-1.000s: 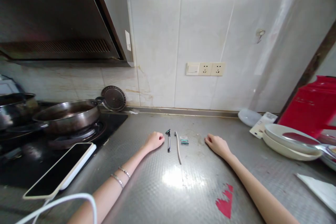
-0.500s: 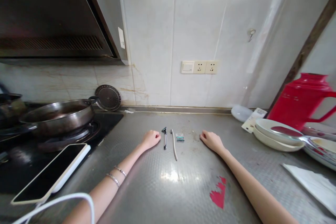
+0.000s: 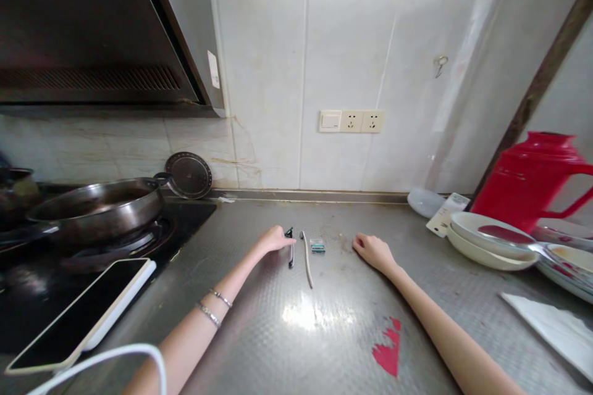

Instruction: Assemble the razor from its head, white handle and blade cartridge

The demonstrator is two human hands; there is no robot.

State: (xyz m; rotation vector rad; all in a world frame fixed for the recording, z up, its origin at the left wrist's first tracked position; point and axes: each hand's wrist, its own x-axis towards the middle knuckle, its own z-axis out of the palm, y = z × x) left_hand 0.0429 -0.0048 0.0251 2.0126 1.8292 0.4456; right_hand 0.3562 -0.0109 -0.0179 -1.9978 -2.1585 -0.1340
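Observation:
My left hand [image 3: 273, 239] has closed on the upper part of a razor [image 3: 291, 256], its thumb crossing the handle just below the dark head. The razor lies upright in the view on the metal counter. To its right lies a slim off-white stick [image 3: 307, 262], slightly curved, with a small dark end. Next to that is a small clear pack with teal and dark strips [image 3: 318, 247], which look like razor cartridges. Resting on the counter farther right is my right hand [image 3: 371, 250], its fingers curled in and nothing seen in them.
At left a steel pan [image 3: 99, 203] stands on the stove, with a phone [image 3: 81, 315] at the stove's edge and a white cable [image 3: 125, 350] in front. Stacked dishes [image 3: 491, 253] and a red thermos jug [image 3: 532, 185] stand right. A red patch [image 3: 388, 349] marks the counter.
My left hand has moved right from beside the razor and closed on it near the head. My right hand keeps its place. The view has shifted slightly.

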